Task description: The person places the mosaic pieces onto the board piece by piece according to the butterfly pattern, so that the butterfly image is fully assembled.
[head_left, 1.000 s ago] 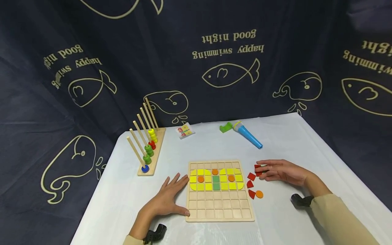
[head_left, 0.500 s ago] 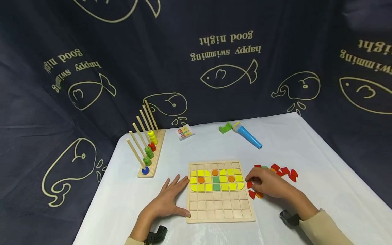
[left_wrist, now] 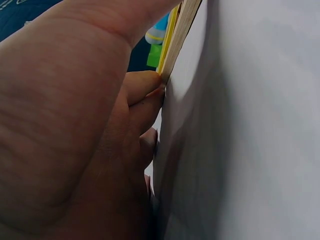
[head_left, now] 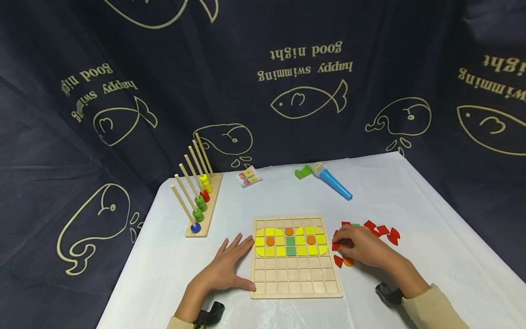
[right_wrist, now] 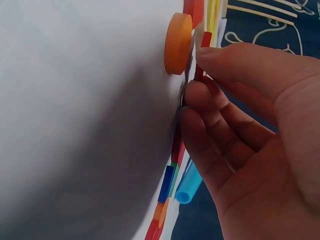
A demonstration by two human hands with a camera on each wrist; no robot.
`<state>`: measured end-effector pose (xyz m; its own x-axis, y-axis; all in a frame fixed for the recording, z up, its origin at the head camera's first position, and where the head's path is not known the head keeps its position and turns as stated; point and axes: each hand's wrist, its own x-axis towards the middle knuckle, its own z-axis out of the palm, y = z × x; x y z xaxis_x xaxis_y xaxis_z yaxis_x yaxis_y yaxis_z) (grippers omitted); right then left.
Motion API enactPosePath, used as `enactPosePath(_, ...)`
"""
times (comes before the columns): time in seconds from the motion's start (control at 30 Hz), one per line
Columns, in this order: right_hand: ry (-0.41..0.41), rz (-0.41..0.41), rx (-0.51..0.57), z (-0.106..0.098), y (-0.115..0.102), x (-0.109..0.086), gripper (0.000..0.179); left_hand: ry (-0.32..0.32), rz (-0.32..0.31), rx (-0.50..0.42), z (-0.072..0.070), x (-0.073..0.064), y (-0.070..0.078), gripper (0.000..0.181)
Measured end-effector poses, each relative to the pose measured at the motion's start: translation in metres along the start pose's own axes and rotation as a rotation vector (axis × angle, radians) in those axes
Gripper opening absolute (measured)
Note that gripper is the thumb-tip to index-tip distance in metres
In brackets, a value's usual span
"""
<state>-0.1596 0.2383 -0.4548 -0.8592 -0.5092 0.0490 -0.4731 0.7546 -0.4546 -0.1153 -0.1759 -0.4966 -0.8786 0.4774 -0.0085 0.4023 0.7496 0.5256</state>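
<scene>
My left hand (head_left: 223, 267) lies spread at the left edge of a wooden grid board (head_left: 296, 286), its fingertips and thumb at the rim. Yellow tiles (head_left: 269, 250), orange discs (head_left: 289, 232) and green squares (head_left: 291, 251) fill cells in the board's upper half. Just off the board's right side, my right hand (head_left: 366, 246) pinches a small red tile (right_wrist: 203, 60) between thumb and forefinger, low over the table. Close by are another red tile (head_left: 338, 261) and an orange disc (right_wrist: 178, 44).
More red tiles (head_left: 382, 229) lie scattered beyond the right hand. At the back are a blue toy microphone (head_left: 336, 184), a green block (head_left: 303, 172) and a pattern card (head_left: 248, 176). A peg rack (head_left: 208, 214) with coloured beads stands at the left.
My right hand has moved left and nearer from the far red tiles to those by the board, and its fingers have closed on a red tile. My left hand has stayed put.
</scene>
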Motion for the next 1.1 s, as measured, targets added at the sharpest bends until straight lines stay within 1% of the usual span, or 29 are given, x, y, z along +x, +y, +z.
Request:
enactPosePath(0.2, -0.001, 0.012, 0.026, 0.000, -0.005, 0.001, 0.021, 0.004, 0.009, 0.006, 0.001, 0.000, -0.002, 0.124)
enactPosePath(0.37, -0.010, 0.024, 0.089, 0.003, -0.016, 0.006, 0.020, 0.003, 0.013, 0.007, 0.001, 0.000, -0.002, 0.125)
enactPosePath(0.6, -0.005, -0.024, 0.170, 0.013, -0.031, 0.018, 0.022, 0.004, 0.007, 0.004, 0.001, 0.000, -0.001, 0.124)
enactPosePath(0.7, -0.017, -0.044, 0.181, 0.018, -0.038, 0.023, 0.023, 0.000, 0.003, 0.009, 0.001, 0.000, -0.001, 0.124)
enactPosePath(0.8, -0.026, -0.080, 0.156, 0.026, -0.048, 0.030, 0.022, 0.002, 0.003, 0.011, 0.001, -0.001, -0.001, 0.124)
enactPosePath(0.93, -0.031, -0.148, 0.111, 0.036, -0.062, 0.041, 0.019, 0.008, 0.006, 0.007, 0.000, -0.001, -0.001, 0.124)
enactPosePath(1.1, -0.046, -0.216, 0.096, 0.045, -0.081, 0.052, 0.018, 0.007, 0.010, 0.014, 0.000, -0.001, -0.001, 0.124)
